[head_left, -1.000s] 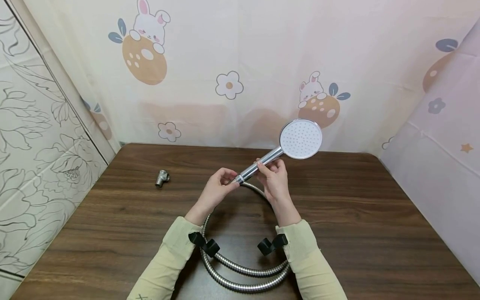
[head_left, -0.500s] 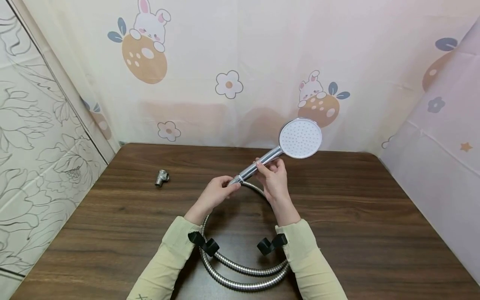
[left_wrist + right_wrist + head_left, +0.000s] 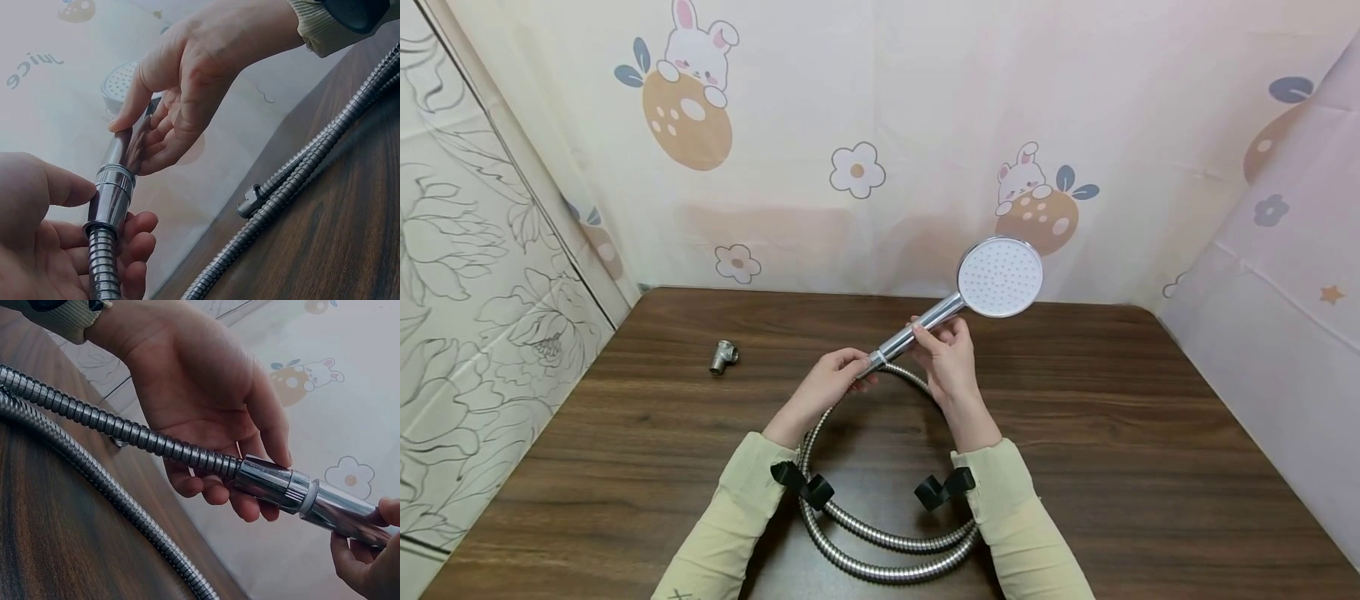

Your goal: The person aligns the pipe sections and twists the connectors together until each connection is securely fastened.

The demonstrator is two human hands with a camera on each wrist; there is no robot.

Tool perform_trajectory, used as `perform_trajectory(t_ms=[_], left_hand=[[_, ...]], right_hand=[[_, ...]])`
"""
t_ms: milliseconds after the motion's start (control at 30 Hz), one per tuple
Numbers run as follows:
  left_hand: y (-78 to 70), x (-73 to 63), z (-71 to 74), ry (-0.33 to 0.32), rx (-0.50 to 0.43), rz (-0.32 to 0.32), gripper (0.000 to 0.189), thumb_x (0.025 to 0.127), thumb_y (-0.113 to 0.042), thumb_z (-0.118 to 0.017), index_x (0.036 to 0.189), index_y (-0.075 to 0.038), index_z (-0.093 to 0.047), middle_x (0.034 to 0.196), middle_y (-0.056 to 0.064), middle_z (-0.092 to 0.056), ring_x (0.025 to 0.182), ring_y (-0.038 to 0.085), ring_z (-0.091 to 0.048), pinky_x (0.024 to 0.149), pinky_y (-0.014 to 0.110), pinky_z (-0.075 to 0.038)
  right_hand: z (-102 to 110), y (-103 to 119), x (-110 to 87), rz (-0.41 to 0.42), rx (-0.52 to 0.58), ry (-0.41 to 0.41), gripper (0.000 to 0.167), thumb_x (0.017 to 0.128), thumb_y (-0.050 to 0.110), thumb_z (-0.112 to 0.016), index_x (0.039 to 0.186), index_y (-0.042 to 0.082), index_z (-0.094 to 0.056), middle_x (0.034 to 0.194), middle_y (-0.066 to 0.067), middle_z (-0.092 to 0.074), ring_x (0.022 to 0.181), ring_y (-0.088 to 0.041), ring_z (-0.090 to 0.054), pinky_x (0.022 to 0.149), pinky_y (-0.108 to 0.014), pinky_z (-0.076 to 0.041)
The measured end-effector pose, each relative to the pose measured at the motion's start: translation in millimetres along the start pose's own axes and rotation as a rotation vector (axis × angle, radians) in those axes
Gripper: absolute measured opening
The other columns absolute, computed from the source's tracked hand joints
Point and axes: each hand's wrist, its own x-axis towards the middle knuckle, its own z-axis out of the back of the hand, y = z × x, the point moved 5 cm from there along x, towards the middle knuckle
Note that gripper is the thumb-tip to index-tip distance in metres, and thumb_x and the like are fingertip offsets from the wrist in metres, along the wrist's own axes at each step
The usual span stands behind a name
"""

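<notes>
A chrome hand shower (image 3: 1002, 277) with a round white spray face is held up at a slant above the table. My right hand (image 3: 951, 371) grips its handle (image 3: 925, 323) between thumb and fingers. At the handle's lower end, my left hand (image 3: 826, 385) pinches the chrome connector (image 3: 111, 199) of the metal shower hose (image 3: 895, 575), thumb on one side and fingers on the other. Between connector and handle a narrow white ring (image 3: 309, 497) shows in the right wrist view. The hose runs down from the connector and lies looped on the table between the forearms.
A small metal T-shaped pipe fitting (image 3: 724, 357) lies on the wooden table (image 3: 1150, 433) at the left. The hose's other end nut (image 3: 251, 201) shows in the left wrist view. Patterned curtains (image 3: 925, 100) hang behind the table and at its sides.
My left hand's fingers have shifted round the connector, and the hand has dropped slightly down and left. My right hand and the hand shower stay nearly still.
</notes>
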Motion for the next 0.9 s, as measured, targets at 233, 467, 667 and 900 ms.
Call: perform_trajectory(t_ms=[233, 467, 667, 900], left_hand=[[-0.4, -1.1, 2.5, -0.008, 0.006, -0.013, 0.024, 0.094, -0.02, -0.049, 0.106, -0.003, -0.059, 0.097, 0.022, -0.063, 0.084, 0.031, -0.058, 0.08, 0.047, -0.046], [-2.3, -1.8, 4.3, -0.024, 0.032, -0.042, 0.024, 0.09, -0.02, -0.056, 0.109, -0.004, -0.059, 0.092, 0.012, -0.062, 0.089, 0.036, -0.055, 0.079, 0.046, -0.045], [-1.4, 0.4, 5.9, -0.048, 0.1, -0.061, 0.024, 0.085, -0.018, -0.064, 0.106, -0.008, -0.06, 0.091, 0.005, -0.061, 0.081, 0.022, -0.055, 0.07, 0.03, -0.044], [0.3, 1.4, 6.4, -0.062, 0.118, -0.073, 0.025, 0.081, -0.013, -0.068, 0.104, -0.009, -0.059, 0.097, 0.005, -0.062, 0.078, 0.016, -0.051, 0.066, 0.027, -0.041]], right_hand=[[-0.2, 0.0, 0.2, 0.001, -0.004, 0.0, 0.028, 0.086, -0.006, -0.055, 0.101, 0.012, -0.041, 0.107, -0.017, -0.055, 0.086, -0.012, -0.062, 0.071, -0.026, -0.05], [-0.1, 0.2, 0.3, 0.0, -0.012, -0.003, 0.028, 0.086, -0.006, -0.055, 0.101, 0.012, -0.041, 0.103, -0.014, -0.057, 0.085, -0.011, -0.063, 0.071, -0.027, -0.05], [0.3, 0.2, -0.4, -0.004, -0.013, 0.0, 0.027, 0.086, -0.006, -0.054, 0.101, 0.012, -0.041, 0.095, -0.006, -0.059, 0.085, -0.011, -0.063, 0.072, -0.027, -0.05], [-0.2, -0.4, -0.9, 0.0, -0.007, 0.008, 0.028, 0.086, -0.007, -0.054, 0.102, 0.012, -0.041, 0.101, -0.011, -0.057, 0.086, -0.012, -0.063, 0.076, -0.028, -0.05]])
